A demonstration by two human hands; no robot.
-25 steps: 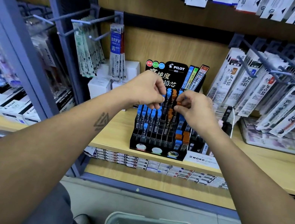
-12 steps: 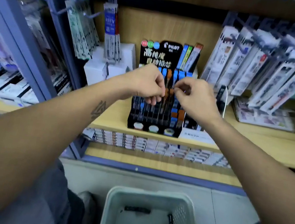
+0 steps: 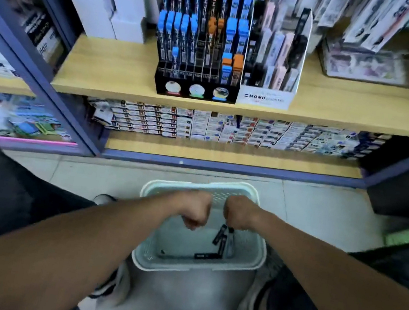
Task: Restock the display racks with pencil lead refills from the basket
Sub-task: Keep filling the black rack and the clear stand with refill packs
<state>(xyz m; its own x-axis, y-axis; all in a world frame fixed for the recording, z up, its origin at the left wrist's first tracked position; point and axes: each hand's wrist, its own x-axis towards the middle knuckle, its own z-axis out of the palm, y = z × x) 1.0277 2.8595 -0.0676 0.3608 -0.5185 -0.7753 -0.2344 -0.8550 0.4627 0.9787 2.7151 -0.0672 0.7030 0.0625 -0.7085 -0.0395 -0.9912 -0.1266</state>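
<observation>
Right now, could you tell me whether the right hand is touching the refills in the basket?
Touching: the head view shows the right hand pinching dark refills that hang from its fingers above the basket.

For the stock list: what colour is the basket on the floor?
Pale mint green basket, seen best in the head view.

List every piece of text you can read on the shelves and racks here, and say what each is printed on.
"自动铅芯" on the header of the black lead rack.
"MONO" on the front of the white display box; the smaller print beside it is too blurred.
Labels on the hanging packs, the stacked boxes on the lower shelf and the refills in the basket: too blurred or small to read.
</observation>
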